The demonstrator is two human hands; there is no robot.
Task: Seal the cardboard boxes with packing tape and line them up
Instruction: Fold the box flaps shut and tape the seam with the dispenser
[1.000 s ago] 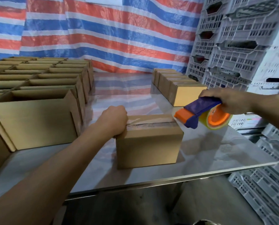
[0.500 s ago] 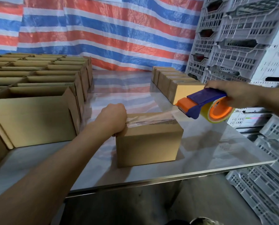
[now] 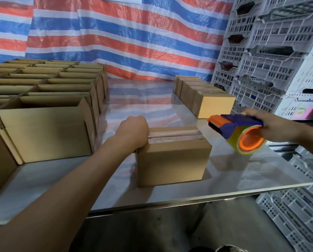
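A small closed cardboard box (image 3: 172,160) stands near the front of the metal table (image 3: 243,171), with clear tape along its top seam. My left hand (image 3: 133,131) is curled over the box's left top edge and grips it there. My right hand (image 3: 272,127) holds a tape dispenser (image 3: 241,135) with a blue body, orange nose and orange-cored roll, in the air just right of the box and apart from it. A row of sealed boxes (image 3: 204,96) stands behind, at the right of the table.
Several open boxes (image 3: 44,99) fill the table's left side in rows. Stacked white plastic crates (image 3: 272,60) rise at the right and more stand on the floor (image 3: 297,215). A striped tarp (image 3: 124,37) hangs behind. The table's front edge runs just below the box.
The tape strip that stretched from the box to the dispenser is gone and the tape lies flat on the box. My right hand has tilted the dispenser down and held it off the box's right end.
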